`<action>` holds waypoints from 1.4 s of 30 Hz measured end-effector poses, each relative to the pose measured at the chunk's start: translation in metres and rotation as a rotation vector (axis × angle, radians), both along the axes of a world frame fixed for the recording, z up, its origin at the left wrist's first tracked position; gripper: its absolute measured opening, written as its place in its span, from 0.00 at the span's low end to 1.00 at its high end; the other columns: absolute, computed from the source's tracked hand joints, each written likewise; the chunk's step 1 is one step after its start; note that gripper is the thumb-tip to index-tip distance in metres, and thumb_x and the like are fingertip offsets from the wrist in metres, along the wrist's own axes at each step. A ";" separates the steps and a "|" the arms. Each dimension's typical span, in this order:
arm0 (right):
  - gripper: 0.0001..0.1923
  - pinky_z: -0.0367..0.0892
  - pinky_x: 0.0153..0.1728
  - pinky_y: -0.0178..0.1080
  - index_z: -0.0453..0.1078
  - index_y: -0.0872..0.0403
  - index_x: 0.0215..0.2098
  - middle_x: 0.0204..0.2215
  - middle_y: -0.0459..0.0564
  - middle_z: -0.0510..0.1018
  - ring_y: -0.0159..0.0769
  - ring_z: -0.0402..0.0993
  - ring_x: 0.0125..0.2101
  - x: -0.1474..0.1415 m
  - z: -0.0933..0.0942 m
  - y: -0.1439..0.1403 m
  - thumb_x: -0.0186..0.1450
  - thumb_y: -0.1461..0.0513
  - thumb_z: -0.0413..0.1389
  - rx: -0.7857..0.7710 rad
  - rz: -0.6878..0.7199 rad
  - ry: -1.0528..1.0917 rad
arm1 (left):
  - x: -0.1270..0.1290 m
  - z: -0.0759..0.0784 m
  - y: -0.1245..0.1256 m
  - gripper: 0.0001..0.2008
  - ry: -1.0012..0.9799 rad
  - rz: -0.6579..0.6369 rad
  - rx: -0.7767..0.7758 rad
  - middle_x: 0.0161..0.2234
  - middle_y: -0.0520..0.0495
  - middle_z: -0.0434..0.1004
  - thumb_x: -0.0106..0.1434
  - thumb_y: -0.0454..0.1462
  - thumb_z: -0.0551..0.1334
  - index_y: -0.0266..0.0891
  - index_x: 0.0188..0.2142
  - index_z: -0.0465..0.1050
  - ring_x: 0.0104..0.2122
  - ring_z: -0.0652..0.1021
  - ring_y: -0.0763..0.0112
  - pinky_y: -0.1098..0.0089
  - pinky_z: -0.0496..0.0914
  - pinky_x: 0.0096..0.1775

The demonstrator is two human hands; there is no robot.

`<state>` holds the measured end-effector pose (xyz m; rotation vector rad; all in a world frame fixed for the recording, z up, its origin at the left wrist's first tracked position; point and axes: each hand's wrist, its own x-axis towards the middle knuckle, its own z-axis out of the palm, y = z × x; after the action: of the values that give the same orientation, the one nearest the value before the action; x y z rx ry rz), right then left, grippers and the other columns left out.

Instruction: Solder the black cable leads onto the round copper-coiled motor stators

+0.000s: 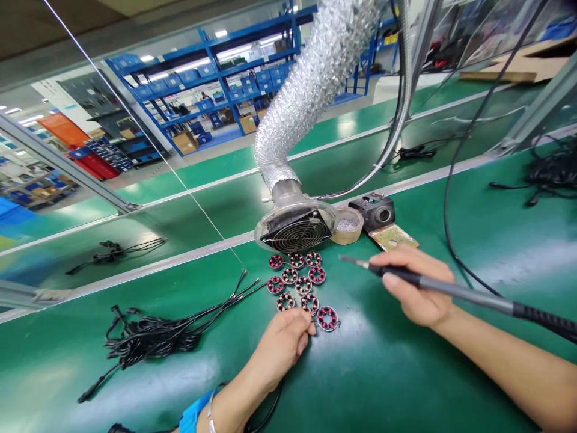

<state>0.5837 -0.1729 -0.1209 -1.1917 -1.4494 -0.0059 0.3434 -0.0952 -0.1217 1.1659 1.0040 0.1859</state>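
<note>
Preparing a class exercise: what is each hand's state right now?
Left hand: closed, apparently pinching a black cable; grip hidden.
Right hand: closed, holding a soldering iron.

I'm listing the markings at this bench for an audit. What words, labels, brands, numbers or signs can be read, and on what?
None can be read in this view.
Blue shelves: small pale tags, too small to read.
Soldering iron in the right hand: no legible text.
Fan and coil rings: no legible text.
</note>
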 end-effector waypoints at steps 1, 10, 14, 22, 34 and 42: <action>0.09 0.66 0.31 0.40 0.74 0.51 0.40 0.31 0.49 0.78 0.38 0.72 0.29 0.010 -0.001 0.006 0.63 0.62 0.55 0.038 -0.122 0.015 | -0.001 -0.001 0.000 0.19 -0.009 0.010 -0.009 0.10 0.62 0.54 0.57 0.52 0.60 0.37 0.27 0.67 0.10 0.48 0.84 0.77 0.43 0.14; 0.12 0.71 0.30 0.38 0.72 0.49 0.49 0.32 0.47 0.79 0.35 0.76 0.27 0.021 -0.010 0.021 0.67 0.60 0.54 -0.137 -0.414 0.026 | -0.008 -0.002 0.002 0.17 -0.025 0.071 -0.038 0.15 0.55 0.68 0.57 0.49 0.59 0.36 0.28 0.68 0.09 0.59 0.83 0.81 0.49 0.11; 0.14 0.68 0.22 0.32 0.69 0.49 0.51 0.21 0.40 0.74 0.28 0.70 0.17 -0.009 -0.012 0.004 0.68 0.66 0.53 -0.071 -0.148 -0.083 | -0.010 -0.003 0.002 0.12 -0.015 0.036 -0.019 0.17 0.55 0.69 0.56 0.45 0.59 0.37 0.27 0.67 0.09 0.62 0.83 0.81 0.52 0.11; 0.20 0.68 0.33 0.42 0.61 0.53 0.49 0.36 0.51 0.76 0.39 0.69 0.32 -0.056 -0.024 -0.002 0.60 0.65 0.58 -0.294 0.279 -0.319 | -0.011 -0.002 0.001 0.11 0.022 -0.052 0.202 0.19 0.57 0.65 0.57 0.42 0.61 0.35 0.26 0.71 0.16 0.60 0.81 0.77 0.53 0.20; 0.19 0.60 0.33 0.38 0.61 0.52 0.48 0.35 0.48 0.73 0.36 0.61 0.31 -0.063 -0.018 -0.010 0.59 0.70 0.54 -0.359 0.545 -0.241 | -0.017 0.009 -0.020 0.14 0.110 -0.320 0.428 0.22 0.55 0.61 0.65 0.42 0.57 0.34 0.29 0.74 0.23 0.59 0.77 0.73 0.53 0.25; 0.17 0.60 0.33 0.36 0.63 0.51 0.45 0.31 0.45 0.73 0.34 0.63 0.32 -0.066 -0.019 -0.009 0.61 0.74 0.52 -0.403 0.543 -0.136 | -0.020 0.009 -0.024 0.11 0.131 -0.294 0.485 0.21 0.56 0.59 0.66 0.39 0.55 0.37 0.31 0.71 0.21 0.58 0.76 0.73 0.52 0.24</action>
<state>0.5172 -0.1820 -0.1399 -1.0880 -1.9160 0.6124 0.3236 -0.1192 -0.1123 1.7723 0.9125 0.1215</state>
